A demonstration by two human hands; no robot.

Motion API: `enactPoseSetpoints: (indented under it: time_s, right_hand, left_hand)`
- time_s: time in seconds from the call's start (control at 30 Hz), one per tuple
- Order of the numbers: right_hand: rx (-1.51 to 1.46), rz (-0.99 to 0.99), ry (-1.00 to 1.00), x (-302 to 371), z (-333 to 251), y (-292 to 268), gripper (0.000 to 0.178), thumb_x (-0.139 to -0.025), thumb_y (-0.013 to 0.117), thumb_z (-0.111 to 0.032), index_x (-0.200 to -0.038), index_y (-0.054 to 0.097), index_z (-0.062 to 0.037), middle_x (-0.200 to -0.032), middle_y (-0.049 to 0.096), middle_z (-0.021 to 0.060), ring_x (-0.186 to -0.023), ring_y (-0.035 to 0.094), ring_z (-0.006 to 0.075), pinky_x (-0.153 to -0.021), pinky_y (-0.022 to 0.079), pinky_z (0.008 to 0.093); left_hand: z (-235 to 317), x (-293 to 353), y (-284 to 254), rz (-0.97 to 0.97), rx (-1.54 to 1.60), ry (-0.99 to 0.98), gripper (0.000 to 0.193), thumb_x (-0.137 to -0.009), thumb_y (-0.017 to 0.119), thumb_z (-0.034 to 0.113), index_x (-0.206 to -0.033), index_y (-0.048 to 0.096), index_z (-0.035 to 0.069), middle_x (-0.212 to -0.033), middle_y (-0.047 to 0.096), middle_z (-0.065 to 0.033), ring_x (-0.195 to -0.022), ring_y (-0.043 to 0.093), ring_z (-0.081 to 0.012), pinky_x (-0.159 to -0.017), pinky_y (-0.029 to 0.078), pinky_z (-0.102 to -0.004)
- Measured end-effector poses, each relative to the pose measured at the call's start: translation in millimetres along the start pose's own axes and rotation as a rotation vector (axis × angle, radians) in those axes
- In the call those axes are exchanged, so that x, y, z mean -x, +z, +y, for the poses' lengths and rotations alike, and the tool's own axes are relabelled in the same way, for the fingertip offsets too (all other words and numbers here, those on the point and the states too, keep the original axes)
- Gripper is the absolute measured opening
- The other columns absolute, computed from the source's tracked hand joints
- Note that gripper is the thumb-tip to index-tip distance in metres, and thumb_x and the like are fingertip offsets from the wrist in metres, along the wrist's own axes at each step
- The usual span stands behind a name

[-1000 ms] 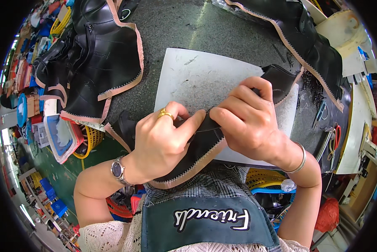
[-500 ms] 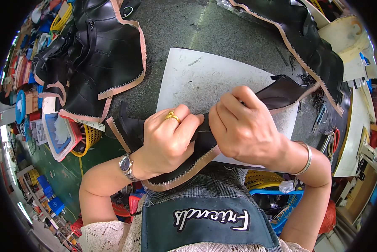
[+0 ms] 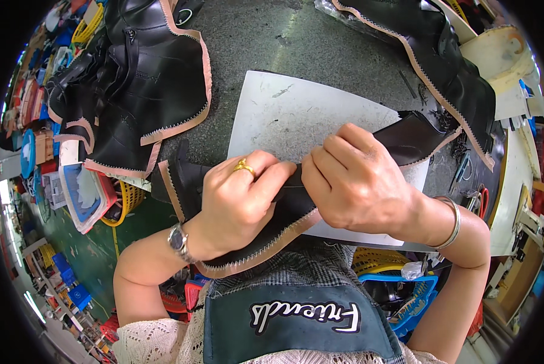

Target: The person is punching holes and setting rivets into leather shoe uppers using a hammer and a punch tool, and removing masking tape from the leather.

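Note:
A black leather boot upper [image 3: 286, 219] with a pink, zigzag-stitched edge stretches across in front of me, low over the near side of a white sheet. My left hand [image 3: 238, 197], wearing a gold ring, pinches its middle between thumb and curled fingers. Close beside it, my right hand [image 3: 357, 182] is closed around the same piece, knuckles up. Both hands cover the part of the leather they grip. One end of the upper sticks out past my right hand toward the far right; its other end lies left of my left wrist.
More black uppers are heaped at the left [image 3: 156, 85] and along the far right [image 3: 429, 54]. The white sheet [image 3: 296, 109] lies on a dark table [image 3: 241, 36]. Thread snips [image 3: 463, 167] and thread scraps sit at right. A blue basket [image 3: 414, 309] stands below the table edge.
My hands have edged slightly apart, still gripping the upper. My right wrist has shifted a little right, and the leather's right end has swung slightly.

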State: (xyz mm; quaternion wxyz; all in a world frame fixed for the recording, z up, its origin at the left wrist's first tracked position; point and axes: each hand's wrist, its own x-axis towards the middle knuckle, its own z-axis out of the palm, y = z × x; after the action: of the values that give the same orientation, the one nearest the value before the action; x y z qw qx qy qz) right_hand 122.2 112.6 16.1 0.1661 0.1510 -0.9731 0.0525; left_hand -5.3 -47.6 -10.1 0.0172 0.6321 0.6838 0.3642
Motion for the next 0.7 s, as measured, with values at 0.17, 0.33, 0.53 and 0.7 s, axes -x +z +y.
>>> enactPoseSetpoints:
  time_s: [0.17,0.33,0.53,0.7]
  right_hand:
    - [0.048,-0.02,0.04,3,2,7,0.03,-0.054,0.059,-0.012,-0.078,0.06,0.0057,-0.068,0.052,0.0069,-0.063,0.051,0.02,-0.058,0.043,0.0325]
    - [-0.053,0.126,0.062,5,9,6,0.017,-0.052,0.059,-0.014,-0.064,0.053,-0.003,-0.061,0.047,0.0044,-0.06,0.047,0.0182,-0.057,0.038,0.0307]
    - [-0.018,0.221,-0.022,11,7,10,0.034,-0.051,0.057,-0.012,-0.079,0.061,0.0063,-0.074,0.058,0.01,-0.069,0.055,0.0208,-0.064,0.045,0.0317]
    - [-0.061,0.107,-0.073,12,8,6,0.04,-0.051,0.058,-0.012,-0.086,0.062,0.0083,-0.08,0.062,0.0124,-0.072,0.059,0.0223,-0.071,0.047,0.0344]
  left_hand:
    - [-2,4,-2,0.033,-0.054,0.014,0.026,-0.065,0.065,-0.006,-0.09,0.066,0.002,-0.085,0.063,-0.0087,-0.072,0.065,-0.0262,-0.062,0.054,-0.0359]
    - [-4,6,1,0.083,-0.042,0.07,0.037,-0.057,0.065,-0.007,-0.093,0.068,0.001,-0.085,0.063,-0.0092,-0.069,0.064,-0.0261,-0.059,0.052,-0.0347]
    - [1,9,-1,0.084,-0.058,0.151,0.029,-0.064,0.07,0.01,-0.091,0.068,0.0,-0.083,0.058,-0.0075,-0.067,0.061,-0.0207,-0.057,0.048,-0.0311]
    - [1,10,4,0.129,-0.037,0.174,0.027,-0.066,0.07,0.011,-0.09,0.067,0.0,-0.08,0.054,-0.0071,-0.066,0.059,-0.0203,-0.056,0.048,-0.0304]
